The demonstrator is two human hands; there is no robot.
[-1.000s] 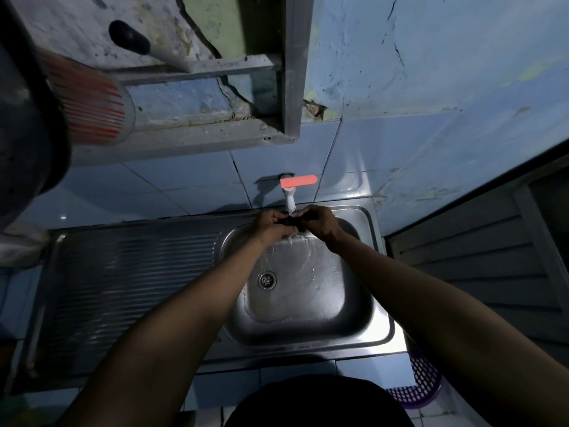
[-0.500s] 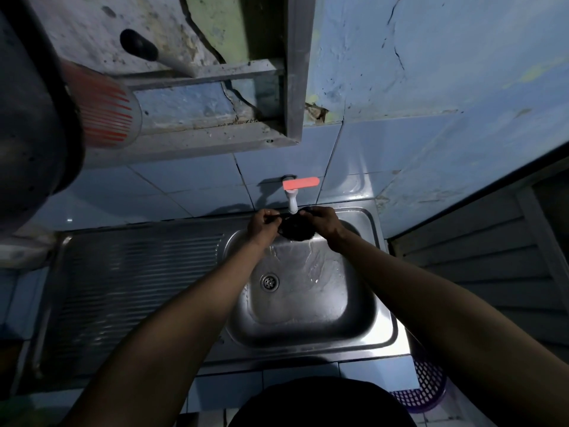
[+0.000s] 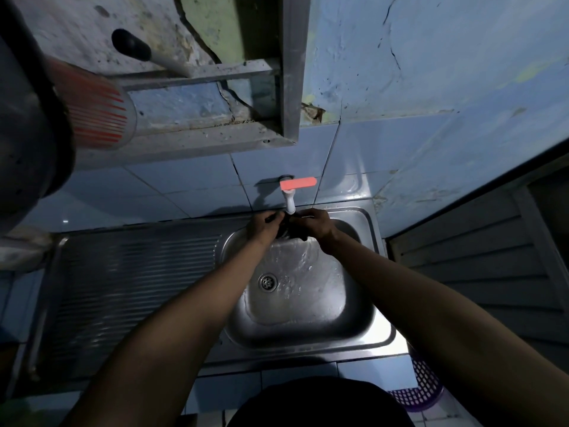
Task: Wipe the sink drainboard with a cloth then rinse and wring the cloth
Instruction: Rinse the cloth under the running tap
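Your left hand [image 3: 264, 225] and right hand [image 3: 314, 223] both grip the dark wet cloth [image 3: 288, 229] directly under the white plastic tap with the red lever [image 3: 291, 192], above the steel sink basin [image 3: 308, 309], beside the ribbed drainboard [image 3: 132, 285].

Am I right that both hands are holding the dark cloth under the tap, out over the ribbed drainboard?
Not quite. In the head view both hands, left and right, do hold the dark cloth under the tap, but over the sink basin, not the ribbed drainboard, which lies to the left.
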